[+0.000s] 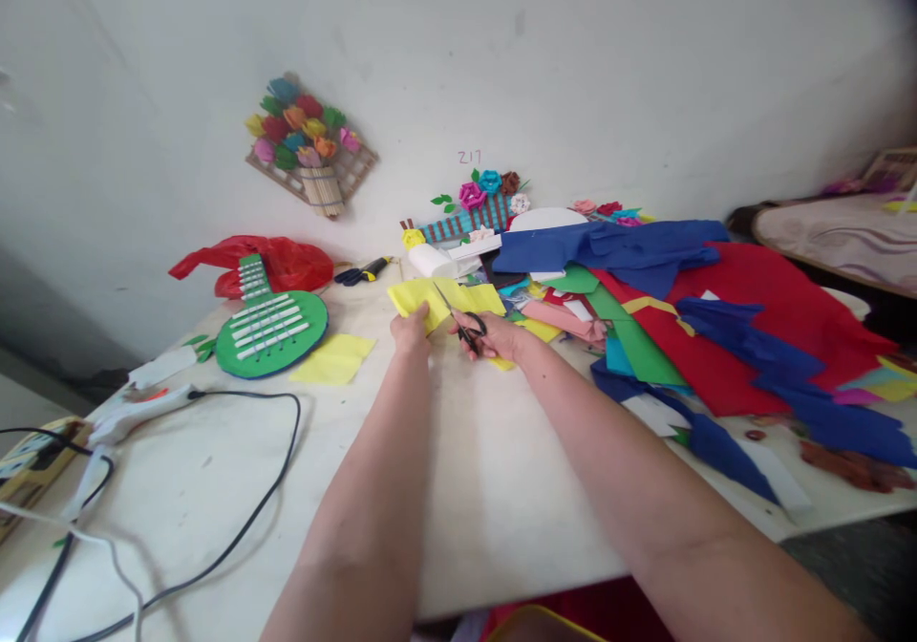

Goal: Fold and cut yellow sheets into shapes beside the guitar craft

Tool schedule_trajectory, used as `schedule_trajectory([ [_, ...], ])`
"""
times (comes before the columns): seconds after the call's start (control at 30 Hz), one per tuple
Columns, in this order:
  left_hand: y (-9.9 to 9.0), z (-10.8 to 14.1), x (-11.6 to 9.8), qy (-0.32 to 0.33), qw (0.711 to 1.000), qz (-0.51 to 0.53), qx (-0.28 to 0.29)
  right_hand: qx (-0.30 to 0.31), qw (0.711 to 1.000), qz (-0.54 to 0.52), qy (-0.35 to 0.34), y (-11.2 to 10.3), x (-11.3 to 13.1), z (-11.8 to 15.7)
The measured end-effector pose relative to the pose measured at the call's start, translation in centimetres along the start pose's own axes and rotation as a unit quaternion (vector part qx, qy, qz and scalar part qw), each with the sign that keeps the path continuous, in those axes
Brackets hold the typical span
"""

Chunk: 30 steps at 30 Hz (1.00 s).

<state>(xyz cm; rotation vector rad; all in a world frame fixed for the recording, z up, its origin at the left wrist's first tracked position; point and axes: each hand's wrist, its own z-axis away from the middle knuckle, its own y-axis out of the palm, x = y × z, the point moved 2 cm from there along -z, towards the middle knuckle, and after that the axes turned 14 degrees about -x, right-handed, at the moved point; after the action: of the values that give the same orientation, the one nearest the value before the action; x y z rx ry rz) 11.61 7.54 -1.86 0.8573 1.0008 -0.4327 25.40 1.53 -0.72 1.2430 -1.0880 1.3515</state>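
Observation:
My left hand (411, 325) pinches the left part of a yellow sheet (410, 296) above the pale table. In my right hand (493, 336) are black-handled scissors (471, 327), fingers closed round the handles. Their blades point up and left and lie against the yellow sheet, between its left part and its right part. Another yellow piece (333, 358) lies flat on the table to the left, partly beside a green guitar-like craft (272, 331) with white strips.
A white glue gun (143, 415) and its black cable (295, 432) lie at left. Pliers (363, 271) rest near a red plastic bag (287, 262). Blue cloth (608, 250), red material (774, 317) and many scraps cover the right side. Flower crafts (305, 131) hang on the wall.

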Motion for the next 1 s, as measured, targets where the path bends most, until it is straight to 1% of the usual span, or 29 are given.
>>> schedule_trajectory([
  [0.17, 0.12, 0.08, 0.26, 0.002, 1.000, -0.007, 0.010, -0.017, 1.000, 0.006, 0.004, 0.01, 0.03, -0.22],
  [0.3, 0.15, 0.16, 0.24, -0.005, 1.000, 0.006, 0.012, -0.023, 1.000, -0.002, 0.003, 0.13, 0.19, -0.11],
  [0.6, 0.20, -0.31, 0.37, -0.007, 1.000, 0.001, -0.001, -0.053, 0.999, -0.001, -0.011, 0.33, 0.14, 0.07],
  [1.0, 0.13, 0.01, 0.04, -0.022, 1.000, 0.015, -0.009, -0.063, 0.998, -0.005, -0.027, 0.55, 0.12, 0.18],
])
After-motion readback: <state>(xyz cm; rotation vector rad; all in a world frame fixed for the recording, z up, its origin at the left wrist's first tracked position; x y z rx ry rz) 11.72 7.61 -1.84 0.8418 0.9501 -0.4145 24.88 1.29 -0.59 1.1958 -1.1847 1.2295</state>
